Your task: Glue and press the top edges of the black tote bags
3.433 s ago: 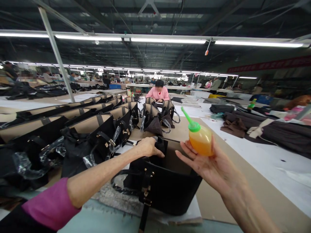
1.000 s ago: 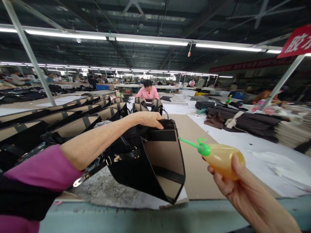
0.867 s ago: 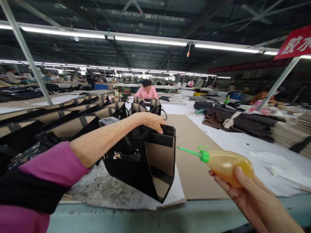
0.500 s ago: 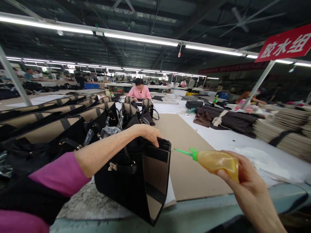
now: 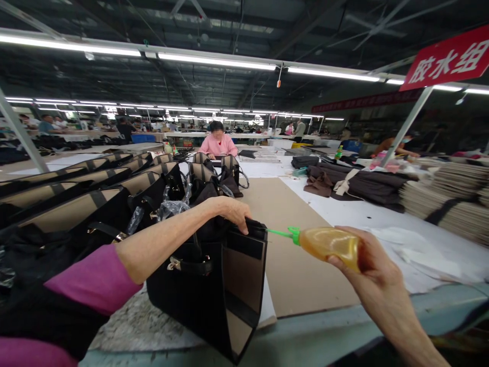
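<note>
My left hand (image 5: 231, 211) grips the top rim of a black and tan handbag (image 5: 214, 285) that stands upright near the table's front edge. My right hand (image 5: 369, 265) is wrapped round a soft squeeze bottle (image 5: 328, 243) of amber liquid. Its green nozzle (image 5: 282, 234) points left and its tip sits at the bag's upper right corner, close to my left fingers.
A long row of similar bags (image 5: 95, 188) lies at the left. A person in pink (image 5: 218, 145) works at the far end. Brown cardboard (image 5: 290, 244) covers the table's middle. Dark fabric (image 5: 355, 183) and stacked pieces (image 5: 446, 199) lie at the right.
The bag has been lifted from lying down, turned and stood upright near the front edge. My right hand has brought the bottle leftward until the nozzle reaches the bag's rim.
</note>
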`<state>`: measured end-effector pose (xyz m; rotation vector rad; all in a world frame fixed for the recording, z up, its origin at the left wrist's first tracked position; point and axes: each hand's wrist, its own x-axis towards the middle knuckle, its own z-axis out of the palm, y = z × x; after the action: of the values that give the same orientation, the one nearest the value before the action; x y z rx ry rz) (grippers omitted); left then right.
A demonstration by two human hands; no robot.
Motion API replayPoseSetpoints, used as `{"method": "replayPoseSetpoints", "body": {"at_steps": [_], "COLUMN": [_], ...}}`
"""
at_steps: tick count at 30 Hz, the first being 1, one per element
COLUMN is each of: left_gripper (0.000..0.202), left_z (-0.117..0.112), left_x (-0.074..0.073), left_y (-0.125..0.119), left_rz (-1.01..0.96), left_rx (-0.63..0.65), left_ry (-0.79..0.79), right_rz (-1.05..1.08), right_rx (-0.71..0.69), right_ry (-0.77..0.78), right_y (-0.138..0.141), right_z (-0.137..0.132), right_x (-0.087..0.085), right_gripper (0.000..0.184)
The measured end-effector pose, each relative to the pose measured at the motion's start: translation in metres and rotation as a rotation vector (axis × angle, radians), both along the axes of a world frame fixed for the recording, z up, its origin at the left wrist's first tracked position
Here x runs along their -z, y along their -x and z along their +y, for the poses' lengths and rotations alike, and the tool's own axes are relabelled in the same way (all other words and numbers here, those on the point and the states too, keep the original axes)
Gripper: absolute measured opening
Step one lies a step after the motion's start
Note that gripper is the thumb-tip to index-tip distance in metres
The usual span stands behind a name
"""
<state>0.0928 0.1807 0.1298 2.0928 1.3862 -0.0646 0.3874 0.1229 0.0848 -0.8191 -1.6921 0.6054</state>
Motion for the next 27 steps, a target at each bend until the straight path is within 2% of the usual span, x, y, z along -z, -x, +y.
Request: {"method": "replayPoseSetpoints", "body": {"at_steps": [6, 11, 16, 20, 27], "left_gripper": [0.012, 0.022, 0.027, 0.029, 0.03], "left_z": [-0.002, -0.001, -0.002, -0.004, -0.003], "left_x": [-0.002, -0.004, -0.005, -0.006, -0.005], "left_y": [-0.001, -0.003, -0.006, -0.006, -0.006], "left_rz": [0.059, 0.14, 0.2, 0.222, 0.213], "left_rx": [0.016, 0.059, 0.101, 0.117, 0.15], "left_ry": [-0.036, -0.026, -0.028, -0.025, -0.047], "right_rz": [-0.031, -0.109, -0.069, -0.05, -0.098], "right_rx": [0.008, 0.002, 0.025, 0.014, -0.026], "right_ry": [-0.039, -0.037, -0.102, -0.082, 0.012], "right_y": [-0.003, -0.012, -0.011, -0.01, -0.018], "right_z": [0.003, 0.007, 0.011, 0.01, 0.007], "right_x": [0.008, 0.018, 0.014, 0.014, 0.03], "right_gripper": [0.036, 0.039, 0.037, 0.036, 0.038]}}
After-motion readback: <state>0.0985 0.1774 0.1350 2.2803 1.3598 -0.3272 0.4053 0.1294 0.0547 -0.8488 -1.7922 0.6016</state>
